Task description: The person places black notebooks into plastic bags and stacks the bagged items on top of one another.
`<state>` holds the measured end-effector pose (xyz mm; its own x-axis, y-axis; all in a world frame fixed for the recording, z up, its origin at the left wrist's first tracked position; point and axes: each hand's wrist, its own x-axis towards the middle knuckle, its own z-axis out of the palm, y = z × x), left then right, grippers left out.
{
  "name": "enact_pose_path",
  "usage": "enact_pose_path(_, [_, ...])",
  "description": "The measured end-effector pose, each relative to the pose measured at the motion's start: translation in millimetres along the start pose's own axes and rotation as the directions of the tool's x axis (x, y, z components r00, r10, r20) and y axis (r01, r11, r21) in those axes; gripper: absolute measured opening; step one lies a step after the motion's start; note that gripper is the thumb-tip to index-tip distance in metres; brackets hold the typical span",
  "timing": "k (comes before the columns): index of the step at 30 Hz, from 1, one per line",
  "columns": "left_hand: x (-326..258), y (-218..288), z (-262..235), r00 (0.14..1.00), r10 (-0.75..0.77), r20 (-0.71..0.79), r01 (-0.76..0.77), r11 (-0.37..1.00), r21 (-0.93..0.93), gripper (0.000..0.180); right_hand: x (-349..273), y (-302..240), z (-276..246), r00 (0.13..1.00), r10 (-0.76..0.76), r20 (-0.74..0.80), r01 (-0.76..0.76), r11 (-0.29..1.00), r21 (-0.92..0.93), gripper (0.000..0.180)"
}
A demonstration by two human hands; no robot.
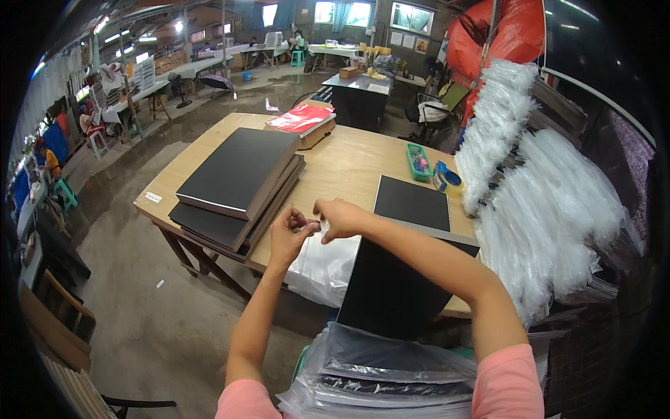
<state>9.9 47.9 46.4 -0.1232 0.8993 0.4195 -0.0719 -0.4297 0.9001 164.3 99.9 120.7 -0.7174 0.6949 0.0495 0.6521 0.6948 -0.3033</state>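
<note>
Started at far left of bench [363, 153]: saw small pale label [152, 197] stuck near the corner. Next, saw stack of black panels [237, 167], thick one on top, others under it, edges not lined up. Behind that, a bit right, spotted red-and-white packet [301, 117] on a brown block [317, 135].

Mid-bench: had left hand [287, 234] raised just right of the stack, with fingers bent and tips of thumb and index drawn close together beside a small white bit [324, 229]. Could not tell whether pinching it or only touching. Had white plastic [322, 271] right below the hands, over the bench's near edge, between stack and large black panel [391, 286]. Had right hand [342, 218] reaching across from the right, with fingers curled and thumb slightly parted from them near the same white bit. Could not make out a firm grip; too small.

Closest to the body, saw bagged black panels [391, 370] piled in clear plastic. Further right, noted grey strip [447, 236] along the large panel's far edge, smaller black panel [412, 201] beyond, green basket [419, 162] of small items, blue tape dispenser [447, 179] just beside it. At far right, saw heaped clear plastic sleeves [544, 209].
</note>
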Motion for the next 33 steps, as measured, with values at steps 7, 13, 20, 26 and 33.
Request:
enact_pose_path(7, [-16,-5,-4,0.991,-0.073,-0.116,0.058,0.990,-0.127,0.038,17,-7,6,0.996,0.051,-0.076,-0.055,0.997,-0.048,0.007])
enact_pose_path(13, [-13,-19,-20,0.997,-0.062,-0.041,0.072,0.943,0.324,0.017,17,-7,-4,0.988,0.065,-0.140,-0.082,0.990,-0.115,0.011])
enact_pose_path(20, [-39,-30,-21,0.435,-0.425,0.794,0.348,0.893,0.287,0.039,13,-12,31,0.995,-0.099,0.003,0.099,0.994,-0.043,0.015])
enact_pose_path(26, [-88,69,-56,0.559,0.232,0.796,0.371,0.789,-0.490,0.044,-117,-40,3,0.251,-0.817,0.519,-0.266,0.457,0.849,0.028])
enact_pose_path(33, [-81,79,1,0.200,-0.042,0.979,0.123,0.992,0.017,0.032,-248,24,-50,0.979,-0.191,0.074,-0.073,0.013,0.997,0.026])
